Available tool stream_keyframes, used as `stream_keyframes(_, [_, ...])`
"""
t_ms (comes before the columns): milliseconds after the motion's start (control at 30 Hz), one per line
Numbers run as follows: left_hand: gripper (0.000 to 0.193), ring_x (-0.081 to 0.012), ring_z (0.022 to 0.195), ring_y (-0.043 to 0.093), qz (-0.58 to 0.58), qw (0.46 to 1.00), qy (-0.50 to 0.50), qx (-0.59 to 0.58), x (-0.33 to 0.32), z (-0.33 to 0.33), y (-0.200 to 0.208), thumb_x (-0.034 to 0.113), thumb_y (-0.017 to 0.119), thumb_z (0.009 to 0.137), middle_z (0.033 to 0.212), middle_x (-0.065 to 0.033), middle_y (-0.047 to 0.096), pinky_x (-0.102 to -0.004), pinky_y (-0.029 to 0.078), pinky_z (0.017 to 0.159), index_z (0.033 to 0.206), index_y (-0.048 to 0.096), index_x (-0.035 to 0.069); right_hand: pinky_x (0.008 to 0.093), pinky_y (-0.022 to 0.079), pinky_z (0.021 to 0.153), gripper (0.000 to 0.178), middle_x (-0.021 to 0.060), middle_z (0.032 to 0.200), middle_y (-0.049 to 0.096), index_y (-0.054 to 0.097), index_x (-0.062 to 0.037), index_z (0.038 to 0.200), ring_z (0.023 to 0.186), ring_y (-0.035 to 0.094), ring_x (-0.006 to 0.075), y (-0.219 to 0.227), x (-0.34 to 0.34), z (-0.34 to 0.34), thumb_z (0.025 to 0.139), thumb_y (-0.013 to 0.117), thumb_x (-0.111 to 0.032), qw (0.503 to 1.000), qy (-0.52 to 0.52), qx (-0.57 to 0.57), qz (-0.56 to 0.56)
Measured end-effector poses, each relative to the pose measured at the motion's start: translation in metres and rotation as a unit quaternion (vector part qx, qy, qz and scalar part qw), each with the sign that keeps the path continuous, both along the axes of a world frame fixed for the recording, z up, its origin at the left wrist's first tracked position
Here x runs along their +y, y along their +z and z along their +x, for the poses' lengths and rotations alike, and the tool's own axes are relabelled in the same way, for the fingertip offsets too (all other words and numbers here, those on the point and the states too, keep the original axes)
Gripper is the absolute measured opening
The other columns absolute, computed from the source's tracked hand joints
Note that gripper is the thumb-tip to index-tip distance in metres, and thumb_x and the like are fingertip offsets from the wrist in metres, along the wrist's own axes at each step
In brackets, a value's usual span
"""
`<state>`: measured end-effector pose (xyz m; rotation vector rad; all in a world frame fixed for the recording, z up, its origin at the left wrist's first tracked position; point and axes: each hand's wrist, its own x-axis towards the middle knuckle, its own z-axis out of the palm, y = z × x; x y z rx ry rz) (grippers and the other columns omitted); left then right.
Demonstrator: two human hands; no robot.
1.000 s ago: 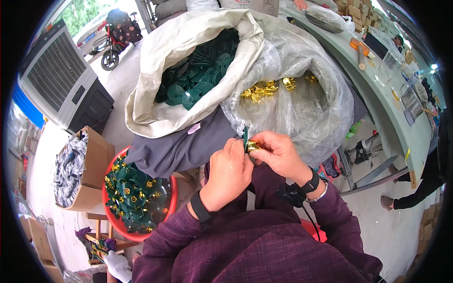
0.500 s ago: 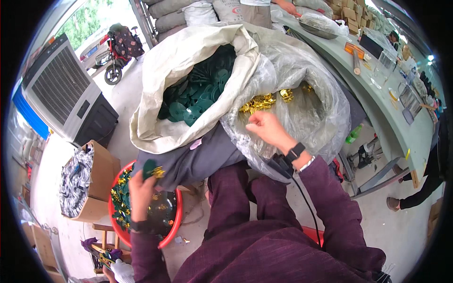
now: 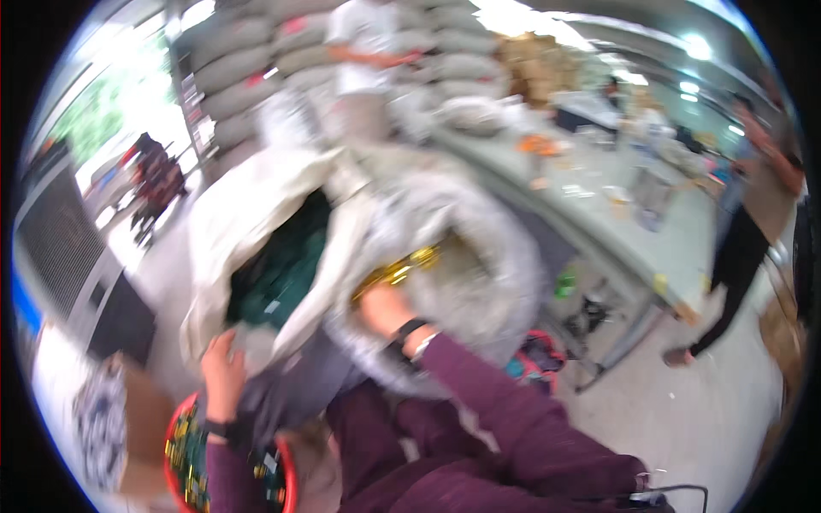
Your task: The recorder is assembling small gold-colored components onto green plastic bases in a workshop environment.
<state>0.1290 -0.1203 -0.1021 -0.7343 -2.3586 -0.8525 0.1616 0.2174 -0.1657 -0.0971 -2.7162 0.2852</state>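
Left hand (image 3: 224, 374) went from red tub (image 3: 290, 477) to white bag (image 3: 214, 244), lower left; fingers loosely open, piece seemingly dropped. Right hand (image 3: 385, 309) reached gold bits (image 3: 400, 270), middle; can't tell its grip.

At near left stand one round red plastic tub (image 3: 292, 483) and one brown cardboard box (image 3: 147, 427). There are two wide-mouthed sacks: one off-white fabric sack (image 3: 212, 227), one clear plastic bag (image 3: 509, 256). Their dark green pieces (image 3: 274, 278) and shiny gold pieces (image 3: 400, 270) are too blurred to count.
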Motion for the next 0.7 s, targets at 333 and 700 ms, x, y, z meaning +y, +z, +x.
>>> stream_keyframes(333, [0.059, -0.039, 0.094, 0.058, -0.188, 0.982, 0.008, -0.031, 0.092, -0.075, -0.038, 0.006, 0.071, 0.065, 0.107, -0.0222, 0.057, -0.0436, 0.048, 0.08, 0.12, 0.05, -0.001, 0.0474, 0.05, 0.071, 0.027, 0.022, 0.087, 0.062, 0.059, -0.0016, 0.095, 0.084, 0.062, 0.0395, 0.001, 0.001, -0.004, 0.079, 0.063, -0.022, 0.998, -0.031, -0.017, -0.058])
stream_keyframes(700, [0.036, -0.0416, 0.081, 0.059, -0.064, 0.997, 0.027, -0.027, 0.096, -0.042, -0.046, 0.002, 0.071, 0.058, 0.08, -0.0213, 0.061, -0.0465, 0.047, 0.072, 0.09, 0.055, 0.001, 0.0465, 0.049, 0.067, 0.022, 0.023, 0.083, 0.06, 0.063, 0.0007, 0.079, 0.078, 0.061, 0.0395, -0.019, 0.011, -0.007, 0.074, 0.064, -0.02, 0.996, 0.07, 0.039, -0.039])
